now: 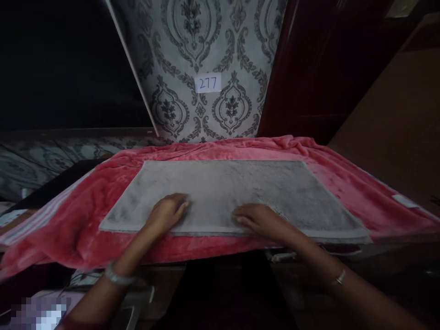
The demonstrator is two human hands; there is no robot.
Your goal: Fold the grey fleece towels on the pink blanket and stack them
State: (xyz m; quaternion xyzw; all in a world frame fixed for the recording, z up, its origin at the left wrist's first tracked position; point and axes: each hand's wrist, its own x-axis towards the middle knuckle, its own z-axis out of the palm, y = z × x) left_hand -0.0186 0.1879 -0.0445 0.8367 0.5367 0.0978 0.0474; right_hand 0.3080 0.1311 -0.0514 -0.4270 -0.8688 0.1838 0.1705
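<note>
A grey towel [220, 183] lies spread in a wide, flat shape on a pink plush blanket [103, 183]. Its front edge runs almost straight, close to my body. My left hand [169, 211] rests on the towel left of its middle, fingers bent a little and thumb apart. On the other side of the middle, my right hand [257, 219] touches the towel with its fingers pointing inward, slightly blurred. Neither hand grips the cloth; both palms face down and the fingertips are partly hidden.
A dark screen [68, 68] stands at the back left, before patterned wallpaper [185, 41]. A paper label [208, 83] reading 277 is stuck on the wall. Dark red panelling [312, 68] rises at the back right. A striped cloth edge [44, 211] shows at the left.
</note>
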